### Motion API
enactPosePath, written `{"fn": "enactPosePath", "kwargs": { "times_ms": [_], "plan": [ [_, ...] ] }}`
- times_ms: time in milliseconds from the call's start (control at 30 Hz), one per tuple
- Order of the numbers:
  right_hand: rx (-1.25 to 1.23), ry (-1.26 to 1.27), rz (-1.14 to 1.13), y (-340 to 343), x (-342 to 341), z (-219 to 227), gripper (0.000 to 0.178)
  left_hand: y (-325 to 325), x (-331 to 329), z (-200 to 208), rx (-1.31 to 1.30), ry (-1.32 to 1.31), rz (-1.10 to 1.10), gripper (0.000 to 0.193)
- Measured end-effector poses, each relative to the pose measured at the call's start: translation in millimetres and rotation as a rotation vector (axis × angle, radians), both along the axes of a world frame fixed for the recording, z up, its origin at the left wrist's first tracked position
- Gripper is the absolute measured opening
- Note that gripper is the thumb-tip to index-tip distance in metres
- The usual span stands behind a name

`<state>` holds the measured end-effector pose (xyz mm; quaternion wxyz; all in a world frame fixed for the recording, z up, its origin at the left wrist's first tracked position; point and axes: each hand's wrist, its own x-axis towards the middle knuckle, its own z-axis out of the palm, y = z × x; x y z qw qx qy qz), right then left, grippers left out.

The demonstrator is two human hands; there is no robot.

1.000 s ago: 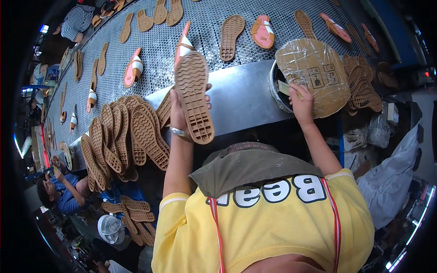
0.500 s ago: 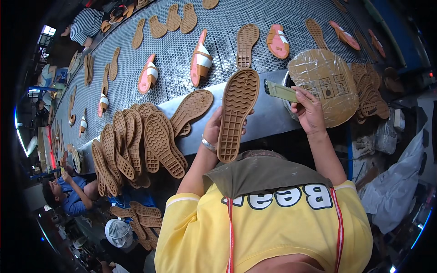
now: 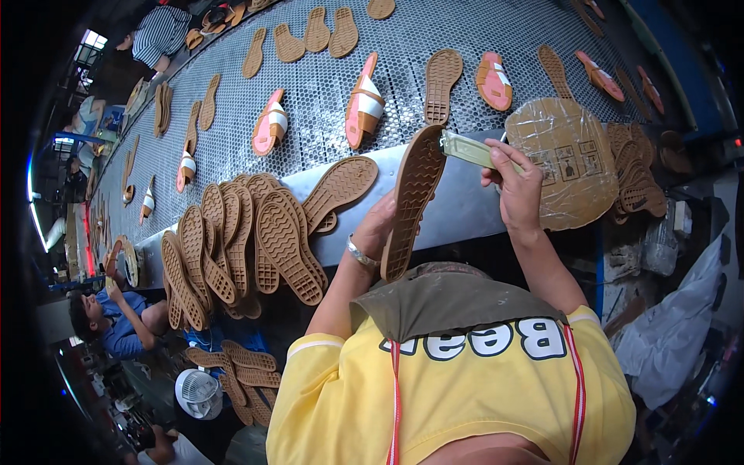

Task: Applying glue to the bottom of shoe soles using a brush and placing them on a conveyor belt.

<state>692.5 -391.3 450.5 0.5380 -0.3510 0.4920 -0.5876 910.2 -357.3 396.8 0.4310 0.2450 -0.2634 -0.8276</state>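
A brown shoe sole (image 3: 413,205) stands nearly upright in my left hand (image 3: 376,223), fingers wrapped round its side and back. Its ridged tread faces me at a slant. My right hand (image 3: 518,186) pinches the pale green flat handle of a brush (image 3: 470,150). The brush's tip meets the sole's right edge near the top; its bristles are hidden there. Left of my left hand, many like soles lean in a pile (image 3: 240,240) on the metal ledge (image 3: 457,190). One loose sole (image 3: 341,192) lies over the pile's right end.
A mesh conveyor (image 3: 310,93) beyond the ledge carries spaced soles and pink-lined sandals (image 3: 364,105). A cardboard lid wrapped in film (image 3: 566,194) covers a container at right, beside more stacked soles (image 3: 637,170). At lower left are a white fan (image 3: 198,394) and a person in blue (image 3: 128,318).
The sole has turned, its tread now seen more edge-on. The brush has moved left and its tip has come against the sole's upper edge. My view has shifted slightly.
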Motion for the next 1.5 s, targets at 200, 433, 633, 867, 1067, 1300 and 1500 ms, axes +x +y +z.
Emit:
{"fn": "enactPosePath", "kwargs": {
  "times_ms": [200,433,633,867,1067,1300,1500],
  "plan": [
    [-0.088,0.097,0.029,0.4,17.8,5.1,0.021,-7.7,0.3,-3.6,-0.031,-0.155,-0.040,0.070],
    [-0.171,0.192,0.208,12.9,34.5,4.3,0.020,-19.8,-1.3,-7.6,-0.019,-0.125,0.020,0.066],
    [-0.160,0.235,0.308,29.5,42.2,2.1,0.019,-26.7,4.6,-22.7,0.112,-0.136,0.054,0.064],
    [-0.186,0.240,0.408,48.9,47.9,-1.1,0.018,-42.9,-8.3,-35.4,0.063,0.023,0.104,0.076],
    [-0.250,0.368,0.453,64.7,51.8,4.0,0.016,-66.5,-4.2,-39.1,0.076,0.051,0.019,0.065],
    [-0.505,0.494,0.518,71.8,45.9,10.2,0.018,-73.6,-6.8,-30.2,0.045,-0.022,-0.037,0.060],
    [-0.730,0.582,0.615,63.2,34.6,21.9,0.020,-65.7,-13.3,-12.4,0.028,-0.012,-0.049,0.059]
  ]
}}
